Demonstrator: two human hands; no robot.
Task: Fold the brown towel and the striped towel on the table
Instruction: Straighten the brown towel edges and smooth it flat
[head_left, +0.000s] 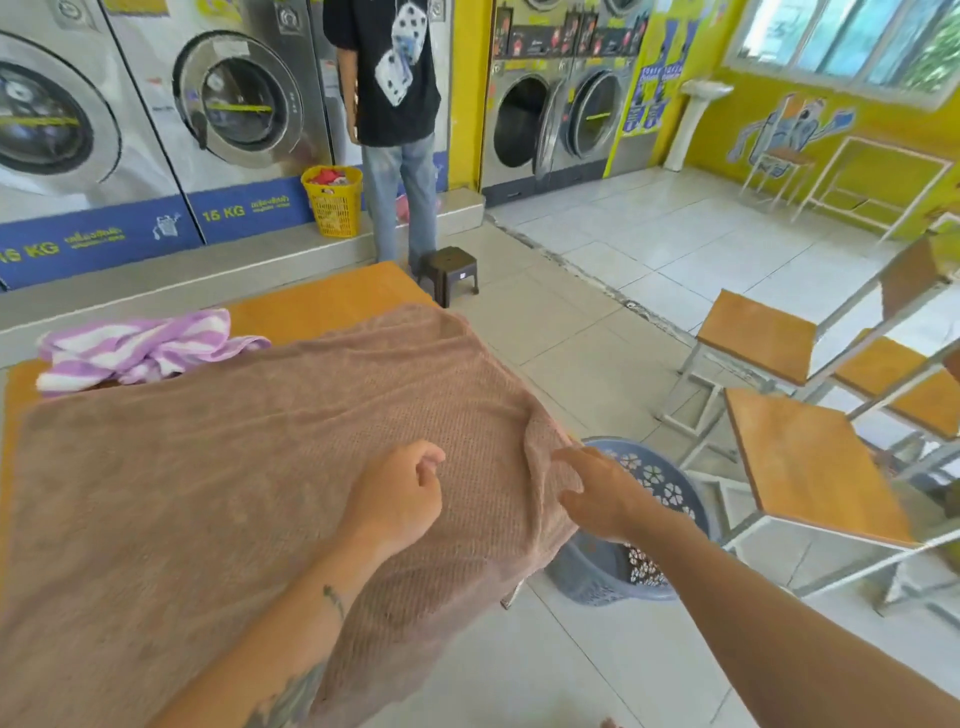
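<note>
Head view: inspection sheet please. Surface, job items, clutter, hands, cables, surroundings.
Surface: wooden table, mostly covered.
Job's things: brown towel spread out, right edge bunched and overhanging; striped towel crumpled at far left.
Clutter: nothing seen.
Hands: left hand curled over brown towel, grip unclear; right hand fingers extended at bunched edge.
Cables: nothing seen.
Surroundings: grey basket beside table, stool, yellow basket, washing machines, standing person, desks.

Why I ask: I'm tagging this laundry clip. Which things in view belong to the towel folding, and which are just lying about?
For the job:
brown towel, spread out
striped towel, bunched up
table
left hand
right hand

Just about:
blue laundry basket
yellow basket
brown stool
wooden chairs
washing machines
standing person
</note>
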